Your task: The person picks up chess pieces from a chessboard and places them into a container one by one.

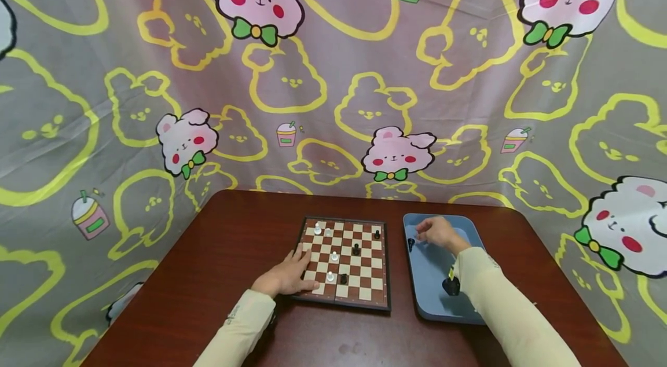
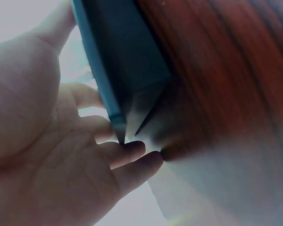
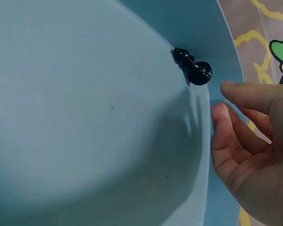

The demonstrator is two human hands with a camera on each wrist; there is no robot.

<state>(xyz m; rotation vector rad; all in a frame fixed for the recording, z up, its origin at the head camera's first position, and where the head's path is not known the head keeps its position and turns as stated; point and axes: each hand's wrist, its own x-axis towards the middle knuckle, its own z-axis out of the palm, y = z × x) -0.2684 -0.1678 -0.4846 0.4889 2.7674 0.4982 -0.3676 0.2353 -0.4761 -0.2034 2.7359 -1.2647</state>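
Note:
My left hand [image 1: 289, 275] rests with spread fingers on the left edge of a folding chessboard [image 1: 373, 286]. Up close in the left wrist view, the fingers [image 2: 132, 172] reach along the board's dark rim [image 2: 127, 52]. Over the far left part of a blue tray [image 1: 429, 303] hovers my right hand [image 1: 438, 232], its fingers loosely bent and holding nothing. Beside its fingertips a black pawn [image 3: 193, 66] lies on its side against the tray wall; a small gap separates them in the right wrist view.
Several pieces stand on the board, among them a white pawn [image 1: 334, 256] near the middle and a black piece [image 1: 356, 249] right of it. Another black piece [image 1: 377, 234] is at the far right corner. Behind the brown table [image 1: 234, 216] hangs a patterned curtain [image 1: 333, 54].

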